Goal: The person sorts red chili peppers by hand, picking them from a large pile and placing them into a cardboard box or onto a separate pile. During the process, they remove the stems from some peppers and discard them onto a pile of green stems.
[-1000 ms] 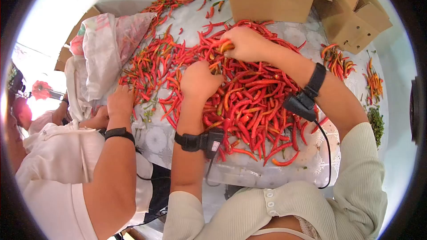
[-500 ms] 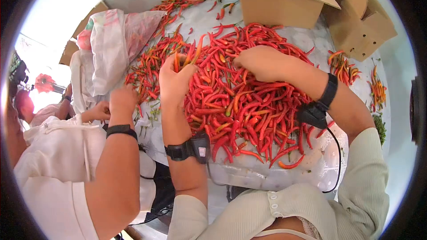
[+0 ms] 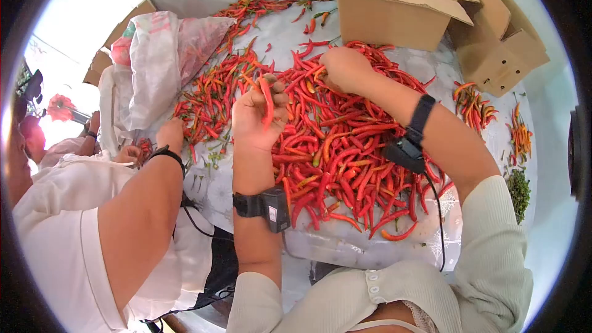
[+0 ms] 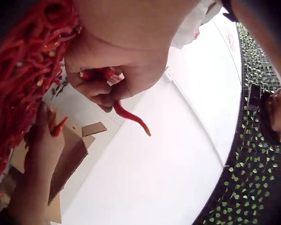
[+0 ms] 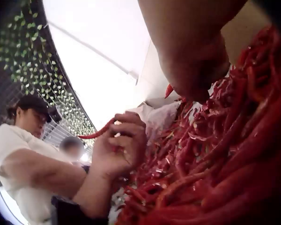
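A: Where's the red chili [image 3: 267, 103]?
B: In the left hand [image 3: 259, 117], lifted just above the near-left edge of the heap [image 3: 345, 148]. The fingers are curled round its middle, and the left wrist view shows the tip hanging free below them.
A: And the right hand [image 3: 345, 69]?
B: It's at the far side of the heap. The fingers are bunched, pinching a small chili [image 4: 59, 126].
A: How will they handle?
B: My guess is very light, thin and bendy. The skin looks glossy, so probably a bit slick. A hard squeeze could split one. I'd pinch mid-body or near the stalk end, because the tip just flexes.
A: Containers?
B: There's a cardboard box [image 3: 394, 18] at the far edge of the surface [image 3: 370, 246] with its flaps open, and a second box [image 3: 502, 55] to its right. I can't see inside either one. A crumpled plastic bag [image 3: 154, 68] lies far left, and I can't tell what's in it.
A: Anything loose?
B: Orange chilies [image 3: 472, 105] sit in a small bunch to the right, apart from the heap. A green pile [image 3: 520, 188] is at the right edge. It may be stalks, but it's too small to tell.
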{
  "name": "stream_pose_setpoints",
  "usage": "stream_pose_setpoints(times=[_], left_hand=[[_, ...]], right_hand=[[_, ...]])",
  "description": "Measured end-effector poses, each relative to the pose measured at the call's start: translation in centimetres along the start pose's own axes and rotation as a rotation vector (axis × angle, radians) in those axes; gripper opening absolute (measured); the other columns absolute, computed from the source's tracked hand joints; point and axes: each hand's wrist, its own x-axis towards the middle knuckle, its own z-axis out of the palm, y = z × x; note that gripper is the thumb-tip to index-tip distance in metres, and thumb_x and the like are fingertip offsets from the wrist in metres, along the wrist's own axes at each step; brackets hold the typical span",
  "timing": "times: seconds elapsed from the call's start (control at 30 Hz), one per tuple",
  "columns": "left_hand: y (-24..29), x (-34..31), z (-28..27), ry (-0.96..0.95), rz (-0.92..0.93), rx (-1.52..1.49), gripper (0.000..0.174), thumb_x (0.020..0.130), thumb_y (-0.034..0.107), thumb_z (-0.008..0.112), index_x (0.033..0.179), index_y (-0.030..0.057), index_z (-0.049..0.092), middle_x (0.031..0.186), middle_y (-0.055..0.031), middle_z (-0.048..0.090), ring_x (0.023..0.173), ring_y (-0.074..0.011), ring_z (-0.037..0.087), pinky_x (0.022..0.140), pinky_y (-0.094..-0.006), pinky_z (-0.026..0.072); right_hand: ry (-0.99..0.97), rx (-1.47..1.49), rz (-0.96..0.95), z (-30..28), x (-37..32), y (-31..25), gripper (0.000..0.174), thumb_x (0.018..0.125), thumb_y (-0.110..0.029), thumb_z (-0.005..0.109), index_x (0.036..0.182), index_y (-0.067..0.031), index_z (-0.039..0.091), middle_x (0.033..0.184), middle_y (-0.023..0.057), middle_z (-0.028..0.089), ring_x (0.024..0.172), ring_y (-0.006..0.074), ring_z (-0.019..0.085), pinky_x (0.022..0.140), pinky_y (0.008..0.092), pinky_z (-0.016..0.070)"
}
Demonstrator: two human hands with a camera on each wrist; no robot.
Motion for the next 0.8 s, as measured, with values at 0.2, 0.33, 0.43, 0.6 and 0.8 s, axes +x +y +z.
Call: stream_pose_setpoints(times=[0.2, 0.33, 0.43, 0.6, 0.8], left_hand=[[-0.2, 0.6, -1.0, 0.306, -0.118, -0.022, 0.015, 0.091, 0.019, 0.052, 0.097, 0.0059, 0.056, 0.084, -0.0034, 0.057, 0.067, -0.0132, 0.057, 0.052, -0.0236, 0.0511], [-1.0, 0.1, 0.7, 0.38, -0.012, 0.266, 0.021, 0.091, 0.028, 0.06, 0.093, 0.0075, 0.056, 0.073, -0.0009, 0.056, 0.055, -0.0101, 0.052, 0.045, -0.0217, 0.0432], [-1.2, 0.5, 0.9, 0.395, 0.069, 0.765, 0.022, 0.087, 0.029, 0.066, 0.091, 0.0083, 0.058, 0.068, -0.0001, 0.056, 0.053, -0.0093, 0.05, 0.043, -0.022, 0.0383], [-1.8, 4.0, 1.5, 0.461, 0.26, 1.879, 0.034, 0.073, 0.032, 0.075, 0.083, 0.0013, 0.064, 0.073, -0.0115, 0.064, 0.063, -0.0251, 0.059, 0.062, -0.0353, 0.0485], [-2.9, 7.0, 1.2, 0.456, 0.151, 2.428, 0.044, 0.065, 0.038, 0.079, 0.086, 0.0001, 0.068, 0.086, -0.0231, 0.067, 0.087, -0.0384, 0.065, 0.079, -0.0444, 0.0517]], right_hand=[[-0.083, -0.11, -0.051, 1.2, 1.1, -0.8, 0.021, 0.075, -0.009, 0.062, 0.093, -0.0014, 0.069, 0.094, 0.021, 0.067, 0.091, 0.0354, 0.065, 0.075, 0.045, 0.0532], [0.035, 0.185, -0.244, 1.1, -0.4, 1.3, 0.022, 0.076, -0.011, 0.065, 0.095, -0.0022, 0.067, 0.088, 0.0186, 0.066, 0.084, 0.0327, 0.064, 0.067, 0.0421, 0.0513], [-0.013, 0.566, -0.12, -0.5, -1.4, 3.0, 0.026, 0.079, -0.02, 0.07, 0.1, -0.0048, 0.065, 0.083, 0.0081, 0.065, 0.073, 0.02, 0.06, 0.059, 0.032, 0.0466], [-0.037, 1.219, 0.27, -4.1, -4.0, 4.8, 0.021, 0.087, -0.031, 0.067, 0.096, -0.0124, 0.064, 0.08, -0.0026, 0.061, 0.068, 0.0076, 0.051, 0.058, 0.0262, 0.04], [-0.069, 1.353, 0.227, -3.6, -5.0, 6.5, 0.018, 0.093, -0.025, 0.06, 0.1, -0.0094, 0.058, 0.083, 0.0012, 0.061, 0.072, 0.0087, 0.058, 0.054, 0.0229, 0.0434]])
